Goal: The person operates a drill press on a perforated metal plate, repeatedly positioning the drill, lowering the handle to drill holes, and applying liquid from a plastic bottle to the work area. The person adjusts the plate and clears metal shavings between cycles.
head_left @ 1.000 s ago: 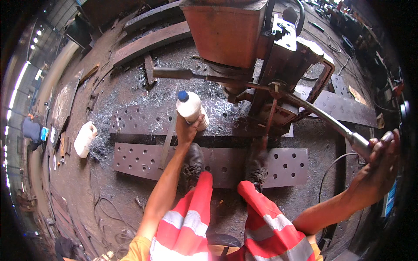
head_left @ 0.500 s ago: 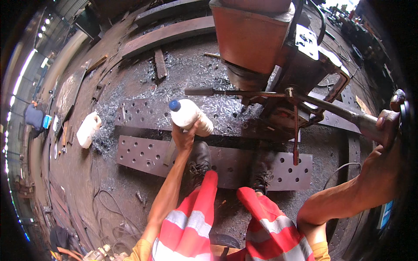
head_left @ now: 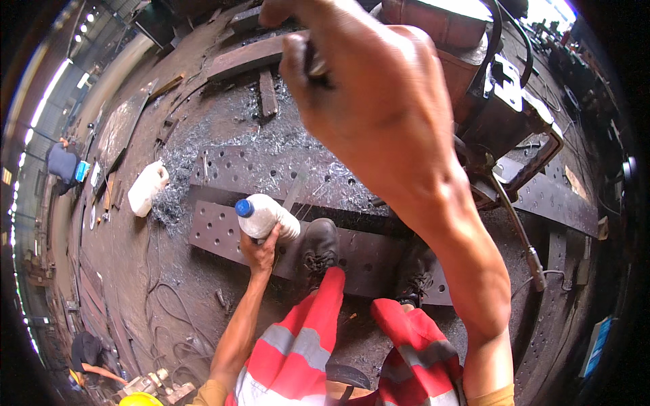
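My left hand (head_left: pixel 259 254) is wrapped round a white plastic bottle (head_left: pixel 272 218) with a blue cap, tilted to the left above a drilled steel plate (head_left: pixel 220 230). Raised close to the camera, my right hand (head_left: pixel 379 88) has its fingers curled. A dark, partly shiny bit shows between them, but I cannot make out what it is. Behind that hand and wrist stands a drilling machine (head_left: pixel 528 128) with a reddish housing, partly hidden. One of its lever handles (head_left: pixel 518 233) slants down to the right.
Metal shavings (head_left: pixel 183 162) litter a second drilled plate (head_left: pixel 230 166) and the floor. A white jug (head_left: pixel 147 189) stands at the left. Steel bars (head_left: pixel 247 57) lie at the back, cables (head_left: pixel 169 308) at lower left. Two other people (head_left: pixel 62 162) are at the left, one near a yellow helmet (head_left: pixel 140 399).
My right hand has left the lever at far right and swung up and left. The bottle in my left hand has moved left and nearer. The machine's levers have turned.
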`<state>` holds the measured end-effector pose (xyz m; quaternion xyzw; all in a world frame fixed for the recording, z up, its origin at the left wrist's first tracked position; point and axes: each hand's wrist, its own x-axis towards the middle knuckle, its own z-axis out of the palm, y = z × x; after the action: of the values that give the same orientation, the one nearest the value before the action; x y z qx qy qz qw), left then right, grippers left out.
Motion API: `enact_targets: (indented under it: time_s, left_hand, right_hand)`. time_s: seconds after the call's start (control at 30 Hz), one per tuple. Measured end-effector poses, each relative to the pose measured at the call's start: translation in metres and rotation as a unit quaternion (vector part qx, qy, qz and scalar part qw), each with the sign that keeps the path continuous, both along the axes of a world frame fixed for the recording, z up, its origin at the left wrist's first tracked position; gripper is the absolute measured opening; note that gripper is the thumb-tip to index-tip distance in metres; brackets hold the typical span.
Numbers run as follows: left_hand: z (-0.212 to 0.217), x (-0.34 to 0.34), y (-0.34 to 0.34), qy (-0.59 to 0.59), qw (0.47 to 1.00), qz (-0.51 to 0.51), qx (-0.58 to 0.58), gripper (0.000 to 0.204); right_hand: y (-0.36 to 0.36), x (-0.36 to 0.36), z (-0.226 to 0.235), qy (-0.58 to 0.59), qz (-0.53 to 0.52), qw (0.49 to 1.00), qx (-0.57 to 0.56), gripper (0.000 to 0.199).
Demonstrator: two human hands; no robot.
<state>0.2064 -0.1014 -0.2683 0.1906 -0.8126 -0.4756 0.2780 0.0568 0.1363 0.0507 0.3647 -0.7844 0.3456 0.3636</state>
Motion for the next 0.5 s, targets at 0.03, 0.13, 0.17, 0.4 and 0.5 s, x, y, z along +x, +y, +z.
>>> enact_targets:
  time_s: [0.03,0.13,0.17,0.4,0.5]
  left_hand:
    - [-0.001,0.005,-0.001,-0.005,1.0,0.005,0.004,0.054]
    - [-0.003,0.019,0.002,0.01,1.0,-0.007,0.011,0.052]
    - [-0.005,0.023,0.001,0.01,1.0,-0.013,0.013,0.052]
    - [-0.033,0.029,-0.015,0.004,0.998,-0.061,0.015,0.044]
    - [-0.033,0.033,-0.019,-0.002,0.995,-0.083,0.052,0.057]
  right_hand:
    - [-0.007,-0.001,-0.004,-0.033,-0.004,0.999,0.022,0.016]
    - [-0.021,-0.014,-0.027,-0.02,0.011,0.999,0.026,0.017]
    - [-0.024,-0.016,-0.033,-0.011,0.012,0.999,0.031,0.017]
    - [-0.034,-0.018,-0.033,-0.164,0.047,0.974,0.151,0.033]
    - [-0.041,-0.015,-0.043,-0.107,0.081,0.982,0.131,0.034]
